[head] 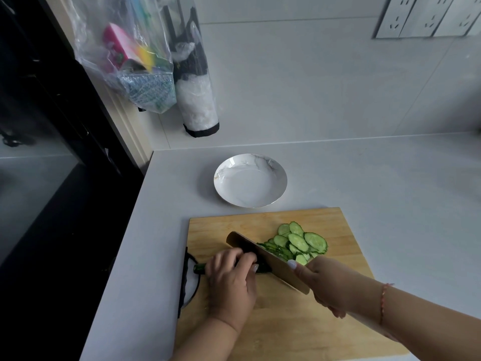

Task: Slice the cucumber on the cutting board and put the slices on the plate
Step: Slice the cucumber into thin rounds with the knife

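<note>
The cucumber (200,268) lies on the board (338,256), near the board's left edge. Only a short dark-green stub is seen, and most of it is covered by the left hand (231,276). That hand is curled over the stub, fingertips tucked toward the blade, so the stub is pinned against the board. The knife (268,259) is held by the right hand (328,285), whose fingers are wrapped round the handle; the handle itself is hidden. The blade is set down across the cucumber, just beside the left hand's knuckles. To the right of the blade, on the board, a fanned pile of slices (299,243) is heaped, some touching the blade's flat. Beyond the board's far edge, on the bench (377,178), the plate (229,194) is seen with nothing on it.

Slicing is judged to be nearly done, with the transfer not yet begun. For the last cuts, the fingertips should be kept curled back and the knuckles used as a guide for the blade's flat. As little stub is left to be held, a slip is the likely risk. The grip should be moved back toward the stem end, and the blade brought straight down with light pressure. The very end may be better discarded than cut thin.
</note>
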`<state>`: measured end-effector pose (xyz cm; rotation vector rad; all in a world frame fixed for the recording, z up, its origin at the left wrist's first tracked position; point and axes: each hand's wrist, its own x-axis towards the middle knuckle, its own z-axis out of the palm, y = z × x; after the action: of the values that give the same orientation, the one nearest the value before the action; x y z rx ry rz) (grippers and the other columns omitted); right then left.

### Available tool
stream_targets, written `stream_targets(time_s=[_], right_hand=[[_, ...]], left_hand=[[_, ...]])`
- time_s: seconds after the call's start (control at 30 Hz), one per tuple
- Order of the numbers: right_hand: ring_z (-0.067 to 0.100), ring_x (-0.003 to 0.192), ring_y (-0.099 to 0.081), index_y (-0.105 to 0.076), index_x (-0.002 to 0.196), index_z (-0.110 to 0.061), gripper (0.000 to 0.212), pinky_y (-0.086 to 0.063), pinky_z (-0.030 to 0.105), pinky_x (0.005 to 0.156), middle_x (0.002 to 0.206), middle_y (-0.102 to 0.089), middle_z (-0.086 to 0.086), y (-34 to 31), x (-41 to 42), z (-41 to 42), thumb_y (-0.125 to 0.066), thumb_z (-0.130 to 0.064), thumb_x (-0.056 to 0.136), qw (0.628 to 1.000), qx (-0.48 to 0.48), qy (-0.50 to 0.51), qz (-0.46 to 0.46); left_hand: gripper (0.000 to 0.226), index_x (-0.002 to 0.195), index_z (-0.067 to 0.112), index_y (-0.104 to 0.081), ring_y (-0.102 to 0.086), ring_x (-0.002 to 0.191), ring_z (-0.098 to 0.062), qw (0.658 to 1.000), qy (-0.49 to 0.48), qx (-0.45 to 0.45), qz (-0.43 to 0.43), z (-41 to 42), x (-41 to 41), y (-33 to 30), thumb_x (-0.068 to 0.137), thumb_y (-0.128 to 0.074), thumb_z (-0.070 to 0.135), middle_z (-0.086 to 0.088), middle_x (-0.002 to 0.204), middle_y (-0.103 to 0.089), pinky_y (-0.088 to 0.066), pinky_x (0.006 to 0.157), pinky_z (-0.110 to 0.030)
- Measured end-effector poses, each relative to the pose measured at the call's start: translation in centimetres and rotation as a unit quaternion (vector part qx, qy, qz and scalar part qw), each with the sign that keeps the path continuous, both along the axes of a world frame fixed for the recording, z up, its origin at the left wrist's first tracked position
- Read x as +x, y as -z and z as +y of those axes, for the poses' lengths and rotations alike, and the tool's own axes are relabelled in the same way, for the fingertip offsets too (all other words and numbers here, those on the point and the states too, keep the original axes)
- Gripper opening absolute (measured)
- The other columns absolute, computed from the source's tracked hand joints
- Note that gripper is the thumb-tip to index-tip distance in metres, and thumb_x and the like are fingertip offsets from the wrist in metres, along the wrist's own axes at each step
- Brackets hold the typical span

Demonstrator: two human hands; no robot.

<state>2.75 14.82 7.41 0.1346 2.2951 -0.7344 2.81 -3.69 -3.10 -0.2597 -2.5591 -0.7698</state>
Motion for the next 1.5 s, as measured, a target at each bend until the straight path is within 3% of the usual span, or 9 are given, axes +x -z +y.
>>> stream_targets(time_s=[0.23, 0.43, 0.63, 0.97, 1.1, 1.3, 1.5], right_hand=[[0.016, 0.032, -0.050, -0.048, 0.071, -0.008, 0.059, -0.049, 0.025, 0.051, 0.039, -0.049, -0.001, -0.7, 0.4, 0.7, -0.030, -0.061, 0.093, 1.000, -0.020, 0.013, -0.010], [0.017, 0.032, -0.047, -0.048, 0.074, -0.008, 0.060, -0.044, 0.022, 0.047, 0.058, -0.053, 0.016, -2.2, 1.2, 2.2, -0.028, -0.062, 0.092, 1.000, -0.020, 0.018, -0.006], [0.014, 0.029, -0.045, -0.048, 0.072, -0.008, 0.059, -0.045, 0.023, 0.047, 0.048, -0.050, 0.005, -2.7, 1.6, 2.3, -0.029, -0.061, 0.092, 1.000, -0.023, 0.016, -0.006], [0.016, 0.031, -0.048, -0.050, 0.076, -0.007, 0.063, -0.046, 0.022, 0.048, 0.050, -0.053, 0.008, -1.7, 0.7, 1.6, -0.028, -0.063, 0.092, 1.000, -0.018, -0.005, -0.001], [0.018, 0.034, -0.050, -0.055, 0.083, -0.004, 0.070, -0.047, 0.021, 0.049, 0.060, -0.057, 0.018, -0.8, 0.2, 1.2, -0.024, -0.066, 0.090, 1.000, -0.015, -0.011, -0.004], [0.019, 0.033, -0.050, -0.047, 0.065, -0.007, 0.066, -0.054, 0.032, 0.061, 0.041, -0.050, 0.007, 0.4, -0.2, 0.1, -0.026, -0.064, 0.092, 1.000, -0.009, -0.013, -0.009], [0.016, 0.031, -0.049, -0.042, 0.065, -0.010, 0.059, -0.048, 0.025, 0.052, 0.037, -0.048, -0.002, 0.0, -0.2, 0.1, -0.029, -0.059, 0.094, 1.000, -0.025, 0.001, -0.007]], left_hand=[[0.023, 0.085, 0.029, -0.059, -0.047, 0.086, -0.020, 1.000, 0.003, 0.002, 0.019, -0.2, -0.1, 0.3, 0.072, -0.070, 0.013, 0.006, 0.089, -0.056, -0.036, 0.075, -0.034], [0.011, 0.085, 0.027, -0.064, -0.044, 0.084, -0.017, 1.000, 0.002, 0.009, 0.030, -0.1, -0.1, 0.3, 0.080, -0.055, 0.025, 0.007, 0.087, -0.056, -0.033, 0.074, -0.032], [0.011, 0.085, 0.026, -0.064, -0.044, 0.084, -0.016, 1.000, 0.004, 0.006, 0.026, -0.2, -0.1, 0.3, 0.080, -0.055, 0.025, 0.007, 0.088, -0.057, -0.033, 0.074, -0.032], [0.010, 0.084, 0.027, -0.064, -0.046, 0.085, -0.016, 1.000, 0.004, 0.011, 0.026, -0.1, -0.2, 0.3, 0.081, -0.054, 0.027, 0.008, 0.088, -0.057, -0.032, 0.075, -0.031], [0.009, 0.084, 0.028, -0.062, -0.047, 0.086, -0.017, 1.000, 0.003, 0.010, 0.019, -0.2, -0.2, 0.4, 0.081, -0.054, 0.027, 0.008, 0.089, -0.057, -0.034, 0.076, -0.031], [0.011, 0.085, 0.028, -0.061, -0.047, 0.085, -0.019, 1.000, 0.002, 0.012, 0.018, -0.2, -0.3, 0.5, 0.077, -0.055, 0.023, 0.007, 0.089, -0.056, -0.028, 0.074, -0.029], [0.020, 0.083, 0.027, -0.059, -0.045, 0.085, -0.018, 1.000, 0.000, 0.019, 0.020, -0.2, -0.1, 0.4, 0.071, -0.049, 0.013, 0.007, 0.089, -0.056, -0.030, 0.074, -0.029]])
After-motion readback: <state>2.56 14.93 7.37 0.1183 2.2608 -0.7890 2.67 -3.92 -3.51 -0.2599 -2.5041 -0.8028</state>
